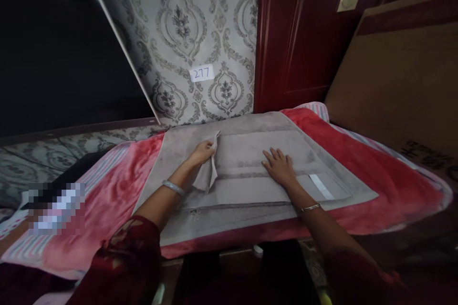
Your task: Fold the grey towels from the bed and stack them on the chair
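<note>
A grey towel point(250, 195) lies spread flat on a red blanket point(375, 171). My left hand point(202, 152) is closed on a corner flap of the towel point(211, 171), which it holds lifted off the surface near the towel's left part. My right hand point(279, 167) rests flat on the middle of the towel, fingers stretched out and apart. A white label point(321, 186) shows on the towel just right of my right hand. Both wrists wear bangles.
Patterned grey wallpaper with a small tag reading 277 point(202, 73) stands behind. A dark red door point(296, 33) is at back right, a large cardboard sheet point(400, 71) leans at right, and a dark screen point(60, 47) fills the left.
</note>
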### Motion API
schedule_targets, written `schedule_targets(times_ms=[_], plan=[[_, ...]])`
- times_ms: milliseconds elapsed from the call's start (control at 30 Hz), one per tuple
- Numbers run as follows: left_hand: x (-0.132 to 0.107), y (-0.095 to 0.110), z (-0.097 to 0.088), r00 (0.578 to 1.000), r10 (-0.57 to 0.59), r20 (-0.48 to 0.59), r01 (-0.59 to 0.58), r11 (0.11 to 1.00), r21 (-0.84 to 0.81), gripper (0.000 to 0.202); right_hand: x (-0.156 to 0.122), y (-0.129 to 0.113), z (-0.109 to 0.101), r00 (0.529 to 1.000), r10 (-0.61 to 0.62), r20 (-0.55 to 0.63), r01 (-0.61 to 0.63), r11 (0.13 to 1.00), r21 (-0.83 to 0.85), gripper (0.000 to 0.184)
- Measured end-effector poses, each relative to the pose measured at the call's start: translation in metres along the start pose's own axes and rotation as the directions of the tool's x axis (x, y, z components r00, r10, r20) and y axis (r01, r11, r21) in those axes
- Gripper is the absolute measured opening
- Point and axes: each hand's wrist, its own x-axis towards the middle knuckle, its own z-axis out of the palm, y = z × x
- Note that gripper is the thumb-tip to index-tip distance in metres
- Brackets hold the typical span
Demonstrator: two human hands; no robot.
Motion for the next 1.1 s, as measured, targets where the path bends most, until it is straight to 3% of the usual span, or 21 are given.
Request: schedule_targets(times_ms=[67,267,367,533,600,667,733,833,933,1100], plan=[[0.006,0.014,0.012,1.000,0.022,-0.006,-0.022,1.000,-0.001,0.042,0.000,-0.001,-0.002,1.000,0.004,0.010,-0.005,1.000,0.007,0.057],[-0.002,0.036,0.080,0.994,0.061,0.088,-0.064,0.997,0.036,0.035,0.001,-0.001,-0.002,1.000,0.012,0.013,-0.012,1.000,0.017,0.056],[-0.014,0.037,0.092,0.988,0.057,0.144,-0.061,0.998,0.030,0.042,0.001,-0.001,-0.002,1.000,0.012,0.010,-0.012,1.000,0.011,0.056],[-0.033,0.024,0.067,0.922,0.048,0.384,0.025,0.983,-0.182,0.058,0.000,-0.001,-0.004,1.000,0.011,0.012,-0.011,1.000,0.009,0.056],[-0.037,0.010,0.047,0.969,0.047,0.242,0.015,0.968,-0.250,0.049,-0.001,-0.001,-0.004,1.000,0.009,0.013,-0.010,1.000,0.013,0.055],[-0.042,-0.011,0.023,0.998,0.018,-0.057,-0.031,0.972,-0.232,0.036,-0.001,0.000,-0.005,1.000,0.006,0.015,-0.006,1.000,0.022,0.055],[-0.049,-0.037,-0.002,0.967,-0.027,-0.255,-0.031,0.975,-0.219,0.033,-0.002,0.000,-0.007,1.000,0.009,0.008,-0.009,0.999,0.037,0.055],[-0.064,-0.077,-0.026,0.934,-0.120,-0.338,0.021,0.960,-0.281,0.041,0.000,-0.005,-0.014,0.998,0.034,-0.045,-0.031,0.997,0.072,0.051],[-0.077,-0.105,-0.024,0.937,-0.184,-0.296,0.067,0.928,-0.368,0.052,0.006,-0.025,-0.022,0.995,0.026,-0.097,-0.010,0.986,0.164,0.044],[-0.078,-0.124,0.000,0.950,-0.203,-0.236,0.073,0.883,-0.463,0.075,0.025,-0.073,-0.030,0.996,0.028,0.083,-0.053,0.947,0.317,0.037]])
